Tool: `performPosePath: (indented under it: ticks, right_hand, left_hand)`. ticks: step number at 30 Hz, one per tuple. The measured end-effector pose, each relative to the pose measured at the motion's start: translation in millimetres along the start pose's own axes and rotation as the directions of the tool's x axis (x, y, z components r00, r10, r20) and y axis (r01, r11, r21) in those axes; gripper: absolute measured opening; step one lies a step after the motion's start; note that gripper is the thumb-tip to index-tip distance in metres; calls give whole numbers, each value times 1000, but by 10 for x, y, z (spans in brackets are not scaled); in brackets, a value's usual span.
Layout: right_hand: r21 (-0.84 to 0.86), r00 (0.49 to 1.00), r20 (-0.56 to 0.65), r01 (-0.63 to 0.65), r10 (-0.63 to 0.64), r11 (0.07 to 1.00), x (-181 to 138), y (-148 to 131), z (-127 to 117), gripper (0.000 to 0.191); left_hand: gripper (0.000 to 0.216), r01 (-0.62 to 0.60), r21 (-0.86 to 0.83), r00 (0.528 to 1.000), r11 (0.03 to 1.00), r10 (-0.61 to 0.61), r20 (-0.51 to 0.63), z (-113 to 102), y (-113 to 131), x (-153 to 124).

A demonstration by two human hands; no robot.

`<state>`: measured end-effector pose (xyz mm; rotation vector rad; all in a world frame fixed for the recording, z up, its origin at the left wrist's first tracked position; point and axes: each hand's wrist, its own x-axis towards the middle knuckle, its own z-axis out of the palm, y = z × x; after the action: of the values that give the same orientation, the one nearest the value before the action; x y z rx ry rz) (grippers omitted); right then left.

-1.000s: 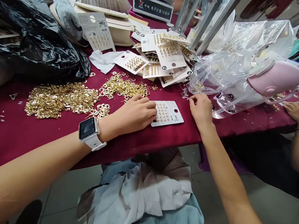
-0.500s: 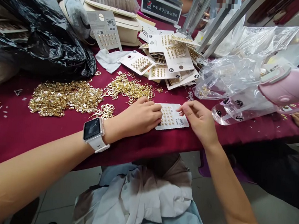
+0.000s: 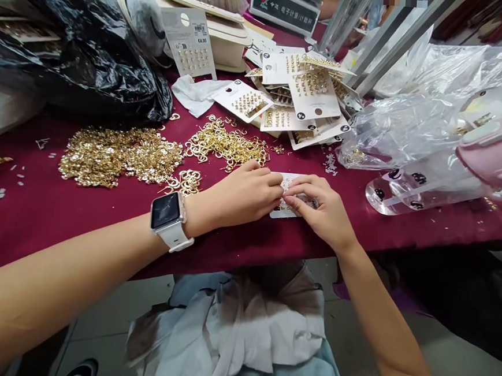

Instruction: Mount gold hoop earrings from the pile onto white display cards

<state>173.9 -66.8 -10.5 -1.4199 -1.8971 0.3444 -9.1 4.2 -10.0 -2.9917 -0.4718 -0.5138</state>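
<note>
On the dark red cloth lies a white earring card with rows of small gold studs, largely covered by my hands. My left hand, with a white-strapped watch on its wrist, is closed at the card's left edge. My right hand reaches over the card from the right, thumb and fingertips pinched close to the left fingertips. Whatever small piece sits between those fingertips is hidden. Just beyond my left hand are a heap of gold hoop-shaped pieces and a smaller cluster of gold rings.
A wide heap of small gold pieces lies left, before a black plastic bag. Stacked earring cards and a scale stand behind. At right are clear plastic bags and a pink-topped clear bottle.
My right hand has moved left over the card, bringing its fingertips beside those of my left hand. My left hand keeps its place at the card's edge. The whole view has shifted slightly.
</note>
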Motion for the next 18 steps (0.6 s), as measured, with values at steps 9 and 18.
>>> performPosePath:
  ticks: [9,18]
  right_hand:
    - [-5,1000,-8,-13,13,1000,10,-10,11,3]
    - [20,999,4,-39,39,999,19,-21,8,4]
  left_hand:
    - [29,48,-69,998,996,-45,42,-16,2,10]
    - [28,73,-111,997,991,-71,21,-38,7,11]
